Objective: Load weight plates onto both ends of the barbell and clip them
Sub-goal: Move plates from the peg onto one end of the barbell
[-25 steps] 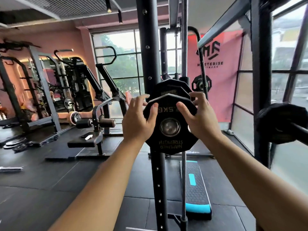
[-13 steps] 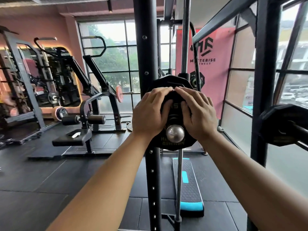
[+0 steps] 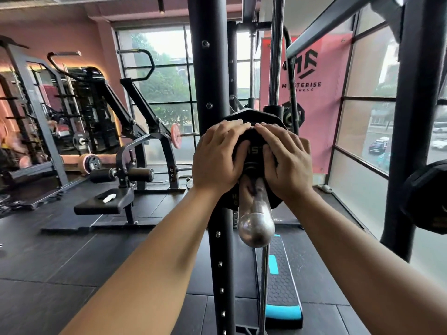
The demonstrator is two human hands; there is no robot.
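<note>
A small black weight plate (image 3: 254, 149) sits on the chrome barbell sleeve (image 3: 257, 222), whose rounded end points toward me. Behind it, a larger black plate (image 3: 244, 116) is on the same sleeve. My left hand (image 3: 217, 155) and my right hand (image 3: 287, 160) lie flat on the small plate's face, one on each side of the sleeve. Their fingers are straight and the fingertips almost meet at the plate's top edge. No clip is in view.
A black rack upright (image 3: 208, 68) stands just left of the sleeve. Below lies a black and blue step platform (image 3: 280, 286). Another black plate (image 3: 425, 197) hangs on a post at the right. A padded bench machine (image 3: 108, 201) stands to the left on the rubber floor.
My hands moved from gripping the plate's rim to lying flat on its face. The plate has slid farther along the sleeve toward the larger plate, and more chrome sleeve now sticks out.
</note>
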